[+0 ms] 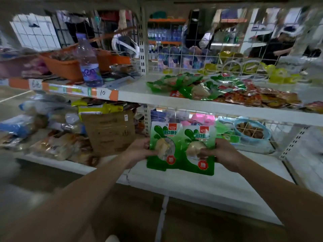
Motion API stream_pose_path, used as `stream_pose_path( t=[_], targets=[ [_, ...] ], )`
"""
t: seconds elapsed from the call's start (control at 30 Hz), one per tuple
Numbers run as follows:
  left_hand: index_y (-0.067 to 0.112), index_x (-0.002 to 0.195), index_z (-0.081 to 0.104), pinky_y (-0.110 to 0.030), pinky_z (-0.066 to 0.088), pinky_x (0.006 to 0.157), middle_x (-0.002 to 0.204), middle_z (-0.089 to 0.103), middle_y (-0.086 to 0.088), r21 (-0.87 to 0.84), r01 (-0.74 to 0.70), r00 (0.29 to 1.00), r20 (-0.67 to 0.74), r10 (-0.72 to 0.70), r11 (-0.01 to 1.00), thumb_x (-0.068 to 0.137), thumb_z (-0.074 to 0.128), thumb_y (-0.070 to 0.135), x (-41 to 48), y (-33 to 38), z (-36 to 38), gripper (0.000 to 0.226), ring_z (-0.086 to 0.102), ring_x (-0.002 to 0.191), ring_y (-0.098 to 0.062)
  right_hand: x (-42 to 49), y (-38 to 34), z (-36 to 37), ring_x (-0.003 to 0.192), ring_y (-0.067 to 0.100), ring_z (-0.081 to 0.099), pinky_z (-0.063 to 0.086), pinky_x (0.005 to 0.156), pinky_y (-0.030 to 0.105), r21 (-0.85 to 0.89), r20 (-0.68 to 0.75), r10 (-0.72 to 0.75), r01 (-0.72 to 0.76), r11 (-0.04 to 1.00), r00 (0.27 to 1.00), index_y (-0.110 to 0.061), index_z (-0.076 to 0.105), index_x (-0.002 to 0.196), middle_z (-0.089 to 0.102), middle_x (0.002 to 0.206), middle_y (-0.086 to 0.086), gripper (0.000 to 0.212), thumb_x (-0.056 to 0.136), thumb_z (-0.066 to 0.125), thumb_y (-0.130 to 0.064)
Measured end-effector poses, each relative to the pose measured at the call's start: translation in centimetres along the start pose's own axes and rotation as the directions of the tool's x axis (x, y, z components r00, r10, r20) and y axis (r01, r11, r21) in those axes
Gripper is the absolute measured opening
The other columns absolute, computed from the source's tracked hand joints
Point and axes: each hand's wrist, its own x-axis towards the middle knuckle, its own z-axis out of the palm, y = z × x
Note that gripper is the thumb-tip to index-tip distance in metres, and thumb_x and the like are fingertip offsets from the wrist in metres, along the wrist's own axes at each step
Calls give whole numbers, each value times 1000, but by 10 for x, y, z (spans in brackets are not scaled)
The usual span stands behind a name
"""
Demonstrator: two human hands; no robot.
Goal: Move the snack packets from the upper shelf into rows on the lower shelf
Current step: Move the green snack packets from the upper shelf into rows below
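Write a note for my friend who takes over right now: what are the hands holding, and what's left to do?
Left hand grips one green packet. Right hand grips a second green packet. Both are upright, side by side, over the lower shelf.
Done: these two are off the upper shelf. No row shows below yet.
Left: set them down, then bring the green pile and the red packets from up top.

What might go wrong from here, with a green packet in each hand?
The left hand grips the left green packet, the right hand the right green packet, each by its outer side only; either may slip or land crooked. The pile of packets on the upper shelf lies near its front edge; reaching in may knock some off.
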Motion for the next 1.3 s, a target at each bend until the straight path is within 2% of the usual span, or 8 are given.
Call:
stream_pose_path(
  t=[0.13, 0.3, 0.43, 0.57, 0.67, 0.83, 1.07, 1.3],
  targets=[
    [26, 96, 73, -28, 59, 80, 99, 76, 5, 80, 28, 1000, 12, -29, 996, 79, 81, 6, 43, -20, -7, 28, 71, 95, -11, 38, 21, 2, 89, 29, 74, 61, 78, 42, -76, -54, 10, -14, 997, 998, -12, 75, 98, 77, 94, 12, 27, 79, 75, 6],
    [31, 98, 75, -42, 58, 90, 109, 75, 1, 122, 61, 998, 5, -62, 991, 71, 89, 17, 111, -47, -24, 34, 70, 103, -19, 109, 48, 9, 83, 24, 72, 61, 72, 39, -154, -202, 28, -60, 986, 979, -20, 75, 88, 76, 87, 7, 28, 70, 84, 0],
    [31, 94, 66, -24, 56, 72, 101, 69, 5, 115, 126, 991, 25, -130, 985, 79, 82, 14, 152, -70, -31, 28, 66, 91, -10, 160, 62, 24, 72, 15, 65, 51, 61, 28, -128, -262, 9, -44, 991, 965, -20, 73, 90, 72, 82, 3, 31, 71, 83, 2],
    [21, 111, 66, -35, 58, 86, 109, 67, -2, 178, 211, 977, -44, -206, 961, 68, 91, 30, 190, -110, -37, 51, 65, 98, -18, 207, 86, 38, 82, 23, 68, 57, 78, 40, -116, -294, 17, -53, 992, 956, -20, 74, 92, 74, 90, 5, 30, 71, 83, -2],
    [18, 116, 65, -43, 59, 89, 108, 69, -3, 210, 285, 959, -65, -277, 935, 56, 94, 43, 210, -145, -34, 71, 67, 99, -21, 233, 107, 47, 83, 28, 71, 60, 76, 48, -80, -306, 102, -133, 988, 946, -16, 75, 98, 75, 88, 8, 35, 69, 78, 3],
    [17, 104, 63, -32, 57, 83, 103, 68, -3, 242, 321, 947, -57, -317, 916, 77, 85, 16, 226, -193, -17, 35, 65, 93, -17, 241, 149, 61, 74, 23, 66, 54, 65, 31, 16, -308, 206, -211, 977, 929, -9, 72, 98, 71, 82, 8, 33, 72, 75, 11],
    [20, 98, 62, -19, 48, 61, 90, 64, 6, 370, 301, 953, -140, -268, 879, 74, 86, 24, 228, -210, -11, 34, 61, 82, -8, 243, 167, 65, 73, 21, 66, 56, 69, 37, 56, -318, 232, -226, 973, 919, -16, 70, 93, 69, 80, 4, 31, 74, 77, 8],
    [18, 96, 58, -32, 54, 73, 95, 64, 0, 469, 315, 948, -192, -254, 825, 70, 85, 33, 229, -220, -15, 41, 62, 88, -16, 244, 169, 83, 84, 20, 68, 58, 76, 39, 58, -311, 229, -221, 973, 923, -16, 71, 101, 71, 90, 3, 28, 77, 81, -4]
  ],
)
